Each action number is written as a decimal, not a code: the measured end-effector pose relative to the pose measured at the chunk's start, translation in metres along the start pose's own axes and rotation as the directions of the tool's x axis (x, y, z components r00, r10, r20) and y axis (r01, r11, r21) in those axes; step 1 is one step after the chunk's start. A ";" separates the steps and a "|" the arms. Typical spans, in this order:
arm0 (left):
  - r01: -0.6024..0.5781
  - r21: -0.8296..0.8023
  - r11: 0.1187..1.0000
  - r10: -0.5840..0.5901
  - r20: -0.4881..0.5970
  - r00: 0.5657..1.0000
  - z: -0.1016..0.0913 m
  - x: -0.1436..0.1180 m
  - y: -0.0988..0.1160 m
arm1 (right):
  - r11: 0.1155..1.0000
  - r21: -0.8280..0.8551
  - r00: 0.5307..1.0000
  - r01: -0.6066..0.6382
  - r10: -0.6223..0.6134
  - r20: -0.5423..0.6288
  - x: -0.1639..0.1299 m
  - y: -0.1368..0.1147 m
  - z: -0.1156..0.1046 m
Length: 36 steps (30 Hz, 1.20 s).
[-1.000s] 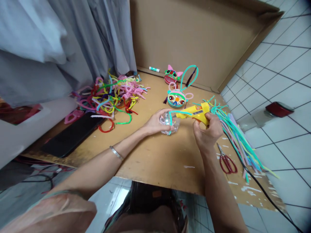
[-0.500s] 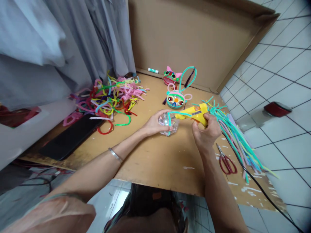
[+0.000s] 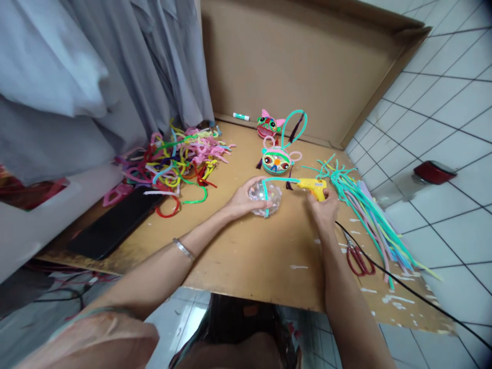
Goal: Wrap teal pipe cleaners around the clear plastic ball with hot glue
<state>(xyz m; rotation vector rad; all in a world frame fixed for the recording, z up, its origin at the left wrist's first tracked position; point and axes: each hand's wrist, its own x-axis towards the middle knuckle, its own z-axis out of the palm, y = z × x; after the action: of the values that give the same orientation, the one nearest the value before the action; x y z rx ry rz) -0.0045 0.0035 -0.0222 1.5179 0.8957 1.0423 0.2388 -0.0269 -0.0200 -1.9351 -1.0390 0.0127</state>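
My left hand (image 3: 246, 199) is closed around the side of a clear plastic ball (image 3: 274, 200). A turquoise pipe cleaner (image 3: 266, 192) runs down the ball, and its loose end sticks out to the right over the table. In my right hand (image 3: 325, 206) is a yellow hot glue gun (image 3: 313, 187), its tip pointing left near the pipe cleaner's loose end and apart from the ball. Just behind the ball stands a decorated animal-face ornament (image 3: 277, 160) with pink loop ears, a turquoise hanging loop and dark tassels.
A tangle of coloured pipe cleaners (image 3: 184, 154) lies left, beside a black phone-like slab (image 3: 111, 225). Straight pipe cleaners (image 3: 372, 220) and red-handled scissors (image 3: 359, 259) lie right, near a black cord (image 3: 400, 277). A pink-eared ornament (image 3: 268, 125) and glue stick (image 3: 241, 117) stand behind.
My right hand has drawn the glue gun back to the right, away from the ball, and its tip now points more level. My left hand keeps its hold on the ball.
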 end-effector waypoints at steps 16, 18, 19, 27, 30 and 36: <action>0.026 -0.003 1.000 -0.026 -0.024 0.999 -0.002 0.000 0.001 | 0.918 -0.377 0.975 -0.126 0.184 0.121 0.002 0.014 -0.004; 0.022 -0.006 1.000 -0.022 -0.024 0.999 -0.002 0.000 0.001 | 0.916 -0.374 0.982 -0.147 0.180 0.054 0.005 0.019 -0.005; 0.022 -0.007 1.000 -0.022 -0.021 1.000 -0.002 0.000 0.001 | 0.912 -0.381 0.985 -0.149 0.169 0.020 0.007 0.022 -0.006; 0.004 -0.014 1.000 -0.004 -0.013 1.000 -0.001 0.001 0.001 | 0.943 -0.332 0.981 0.038 -0.099 -0.168 -0.005 0.022 -0.004; -0.011 -0.013 1.000 0.011 0.004 1.000 -0.001 0.001 0.000 | 0.975 -0.116 0.971 0.189 -0.203 -0.126 -0.022 0.003 0.002; -0.004 -0.051 0.999 0.006 0.030 1.000 0.000 0.002 -0.001 | 0.797 0.298 0.843 0.525 -0.536 -0.051 -0.051 -0.049 0.008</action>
<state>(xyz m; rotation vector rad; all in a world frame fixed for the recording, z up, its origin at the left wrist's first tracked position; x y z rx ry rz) -0.0043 0.0054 -0.0225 1.4900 0.8384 1.0360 0.1710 -0.0434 -0.0090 -1.3197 -1.4860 -0.1048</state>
